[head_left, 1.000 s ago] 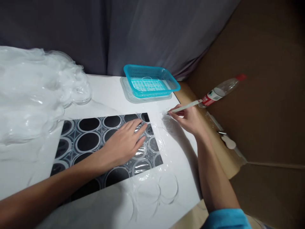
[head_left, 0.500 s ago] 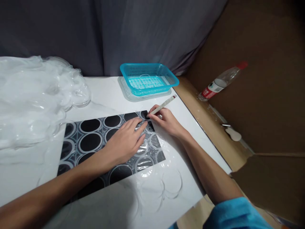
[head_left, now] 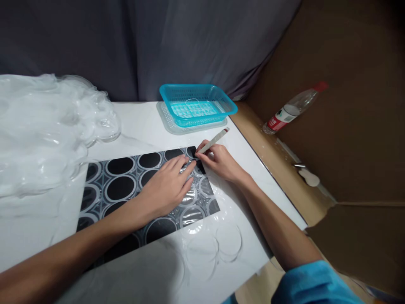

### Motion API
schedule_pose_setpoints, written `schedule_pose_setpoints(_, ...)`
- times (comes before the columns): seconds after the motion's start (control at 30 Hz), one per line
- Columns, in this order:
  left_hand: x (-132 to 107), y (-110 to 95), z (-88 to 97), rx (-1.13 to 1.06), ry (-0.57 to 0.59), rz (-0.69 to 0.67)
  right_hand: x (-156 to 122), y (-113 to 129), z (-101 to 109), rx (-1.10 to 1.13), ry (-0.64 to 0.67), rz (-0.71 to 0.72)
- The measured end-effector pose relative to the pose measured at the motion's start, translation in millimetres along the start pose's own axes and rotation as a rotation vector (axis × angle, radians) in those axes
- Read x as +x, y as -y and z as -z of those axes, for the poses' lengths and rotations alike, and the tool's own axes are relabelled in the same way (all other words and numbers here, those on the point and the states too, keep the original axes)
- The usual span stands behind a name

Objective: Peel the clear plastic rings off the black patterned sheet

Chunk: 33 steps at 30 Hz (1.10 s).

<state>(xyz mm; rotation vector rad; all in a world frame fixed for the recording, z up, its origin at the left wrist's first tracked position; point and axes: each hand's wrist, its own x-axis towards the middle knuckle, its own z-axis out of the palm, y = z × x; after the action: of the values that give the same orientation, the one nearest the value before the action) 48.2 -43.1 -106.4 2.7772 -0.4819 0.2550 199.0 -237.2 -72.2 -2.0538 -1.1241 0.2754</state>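
Note:
My left hand [head_left: 166,188] lies flat, fingers stretched out, on a clear plastic sheet with pale printed rings [head_left: 120,188]. Under that sheet is a black rectangular sheet [head_left: 213,207], whose dark surface shows through the rings. My right hand [head_left: 219,162] is closed around a slim, pale, pen-like tool [head_left: 215,140] with a dark reddish end. The tool slants up to the right, and its lower end meets the far right corner of the black sheet. Its tip is too small to make out.
A blue plastic basket [head_left: 232,108] stands on a pale perforated lid or tray [head_left: 164,122] at the back. Piled clear ringed plastic [head_left: 47,131] fills the left. A bottle with a red cap [head_left: 289,113] stands on the brown ledge [head_left: 265,156] at right, near a white rounded object [head_left: 309,178].
The tool's upper end has swung slightly left and down, its lower end staying near the same corner. My left hand has hardly moved.

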Motion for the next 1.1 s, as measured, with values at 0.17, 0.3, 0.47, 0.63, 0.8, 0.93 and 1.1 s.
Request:
schedule_pose_setpoints(0.17,0,0,-0.1,0.006,-0.009,-0.008,0,0,1,-0.019,0.01,0.009)
schedule_pose_setpoints(0.3,0,1,-1.2,0.009,-0.024,-0.016,-2,5,-2,-0.198,0.03,0.031)
schedule_pose_setpoints(0.47,1,1,-1.2,0.008,-0.023,-0.023,-7,18,-7,-0.606,0.131,0.18)
schedule_pose_setpoints(0.63,2,1,-0.3,0.012,-0.022,-0.01,-6,20,-12,-0.726,0.117,0.24)
schedule_pose_setpoints(0.8,2,1,-0.2,0.016,-0.024,-0.004,-5,17,-16,-0.782,0.082,0.244)
schedule_pose_setpoints(0.93,3,0,0.6,0.017,-0.026,-0.01,-6,15,-16,-0.75,0.078,0.221)
schedule_pose_setpoints(1.1,3,0,-1.3,0.017,-0.036,-0.018,0,-4,-15,-0.486,-0.131,0.111)
